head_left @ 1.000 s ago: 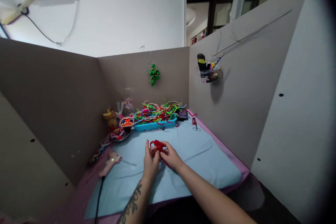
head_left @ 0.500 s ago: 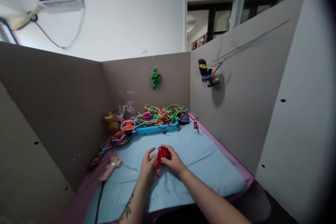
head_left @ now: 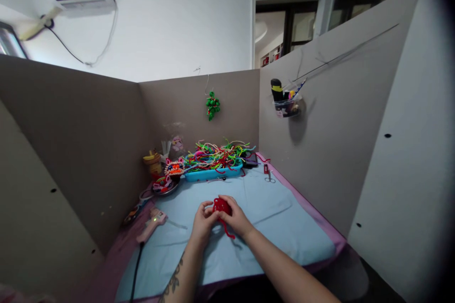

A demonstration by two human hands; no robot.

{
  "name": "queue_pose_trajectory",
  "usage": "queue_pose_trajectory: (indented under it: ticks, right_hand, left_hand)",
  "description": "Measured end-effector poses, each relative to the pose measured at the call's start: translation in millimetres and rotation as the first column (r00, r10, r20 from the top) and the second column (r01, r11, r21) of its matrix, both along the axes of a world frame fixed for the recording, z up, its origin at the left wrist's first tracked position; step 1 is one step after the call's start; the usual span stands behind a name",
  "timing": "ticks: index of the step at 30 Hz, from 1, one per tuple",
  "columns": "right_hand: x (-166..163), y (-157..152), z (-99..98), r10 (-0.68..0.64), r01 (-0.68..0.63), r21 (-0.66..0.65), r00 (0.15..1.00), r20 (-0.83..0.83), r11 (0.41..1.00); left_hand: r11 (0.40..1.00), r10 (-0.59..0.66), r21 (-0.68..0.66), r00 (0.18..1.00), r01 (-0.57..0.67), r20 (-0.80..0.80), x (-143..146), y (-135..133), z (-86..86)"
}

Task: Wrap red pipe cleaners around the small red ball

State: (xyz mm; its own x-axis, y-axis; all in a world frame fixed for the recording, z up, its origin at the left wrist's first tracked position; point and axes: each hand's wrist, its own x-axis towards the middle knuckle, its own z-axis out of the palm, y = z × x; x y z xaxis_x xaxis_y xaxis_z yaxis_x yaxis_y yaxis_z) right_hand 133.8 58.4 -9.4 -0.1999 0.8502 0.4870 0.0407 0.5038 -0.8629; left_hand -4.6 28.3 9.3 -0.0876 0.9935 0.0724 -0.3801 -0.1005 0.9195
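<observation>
My left hand (head_left: 202, 221) and my right hand (head_left: 237, 218) meet over the light blue cloth (head_left: 284, 227) and both pinch a small red pipe-cleaner piece (head_left: 221, 207). The piece is a coiled red ball between my fingertips. A loose red tail of it hangs down to the right of my left hand. Both hands have fingers curled round it.
A blue tray (head_left: 213, 173) piled with several coloured pipe cleaners stands at the back. Finished craft pieces and a dish (head_left: 164, 184) sit at the back left. A pink glue gun (head_left: 151, 224) lies left of my hands, small scissors (head_left: 268, 176) at the back right. Cardboard walls enclose the table.
The red piece has been wound into a tighter ball. Its loose tail has swung from under my left hand toward the right. My hands stay together in about the same place.
</observation>
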Motion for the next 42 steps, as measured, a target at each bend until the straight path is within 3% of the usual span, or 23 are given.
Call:
queue_pose_trajectory:
  ticks: [4,12,16,27,32,42]
  right_hand:
    - [0,2,-3.1,0.016,-0.016,-0.022,0.999,-0.033,1.000]
    - [3,7,-7.0,0.063,-0.064,-0.022,0.996,-0.069,0.998]
    - [4,5,-3.7,0.067,-0.069,-0.029,0.995,-0.079,0.997]
    - [2,5,-3.6,0.048,-0.051,-0.042,0.995,-0.084,0.998]
    - [2,8,-5.5,0.027,-0.035,-0.065,0.993,-0.118,0.997]
    - [2,9,-7.6,0.082,-0.095,-0.083,0.986,-0.148,0.992]
  left_hand:
    - [0.999,0.040,-0.002,0.999,-0.040,-0.018,0,0,1.0]
    - [0.994,-0.059,-0.080,0.987,0.072,0.150,-3,-1,3.5]
    - [0.988,-0.095,-0.106,0.988,0.108,0.123,-2,-1,3.3]
    - [0.997,-0.056,-0.042,0.996,0.059,0.063,7,2,-1.4]
    - [0.986,-0.140,-0.067,0.979,0.151,0.148,3,-2,3.9]
    - [0.975,-0.209,-0.053,0.975,0.214,0.079,5,-6,9.9]
